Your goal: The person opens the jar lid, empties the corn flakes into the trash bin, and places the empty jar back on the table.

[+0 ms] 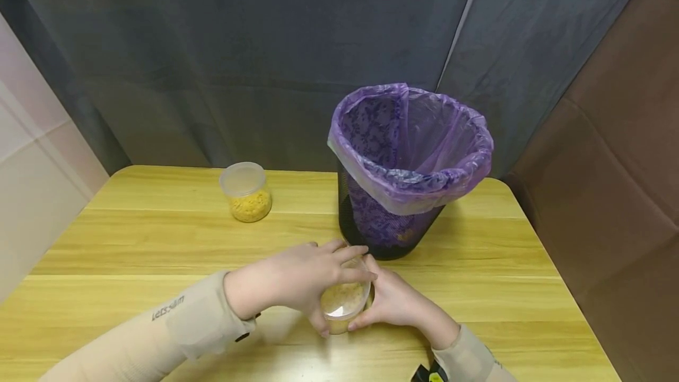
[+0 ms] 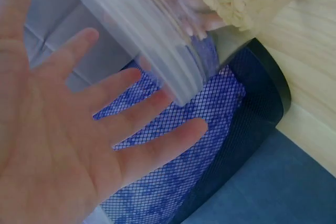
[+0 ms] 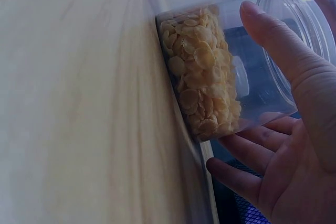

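A clear plastic jar (image 1: 339, 328), partly filled with pale yellow flakes (image 3: 202, 72), is at the table's near middle. My right hand (image 1: 395, 299) holds it from the right, thumb on the near side and fingers round the far side. Over its top, my left hand (image 1: 302, 276) spreads its fingers, thumb down at the near left side. The left wrist view shows those fingers fairly straight beside the translucent lid (image 2: 142, 30); how firmly they touch it is unclear. Part of the jar is hidden by the hands.
Just behind the hands stands a black mesh bin (image 1: 347, 217) lined with a purple bag (image 1: 419, 187). A second clear jar (image 1: 244, 178) with yellow contents is at the back left of the wooden table (image 1: 143, 234). Grey curtains (image 1: 239, 58) hang behind.
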{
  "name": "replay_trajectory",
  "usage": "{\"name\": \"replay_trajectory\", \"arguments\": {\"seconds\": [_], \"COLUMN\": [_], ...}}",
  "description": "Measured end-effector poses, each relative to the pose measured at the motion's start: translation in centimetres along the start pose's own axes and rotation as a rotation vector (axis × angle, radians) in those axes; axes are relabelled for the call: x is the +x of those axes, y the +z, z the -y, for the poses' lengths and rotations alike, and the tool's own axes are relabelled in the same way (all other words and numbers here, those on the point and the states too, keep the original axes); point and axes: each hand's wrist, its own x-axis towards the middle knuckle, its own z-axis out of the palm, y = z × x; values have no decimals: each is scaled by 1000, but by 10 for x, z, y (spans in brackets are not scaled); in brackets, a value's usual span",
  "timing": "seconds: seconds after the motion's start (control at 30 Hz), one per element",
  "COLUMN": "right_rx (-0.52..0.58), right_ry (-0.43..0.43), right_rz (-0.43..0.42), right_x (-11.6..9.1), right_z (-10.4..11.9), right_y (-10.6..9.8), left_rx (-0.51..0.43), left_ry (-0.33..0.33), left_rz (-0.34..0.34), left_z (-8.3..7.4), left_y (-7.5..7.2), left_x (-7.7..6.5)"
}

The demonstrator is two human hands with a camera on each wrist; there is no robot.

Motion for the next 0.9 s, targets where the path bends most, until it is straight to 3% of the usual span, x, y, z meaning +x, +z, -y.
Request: {"name": "replay_trajectory", "arguments": {"seconds": [0.13, 0.4, 0.9], "right_rx": [4, 10, 28], "right_ry": [16, 27, -13], "right_rz": [2, -16, -20], "right_x": [-1, 0, 0], "right_z": [1, 0, -2], "right_y": [0, 0, 0], "left_rx": [-6, -2, 3], "left_ry": [0, 25, 44], "left_rz": [47, 27, -148], "left_z": [1, 3, 5], "left_y": [1, 2, 4], "left_x": [0, 2, 2]}}
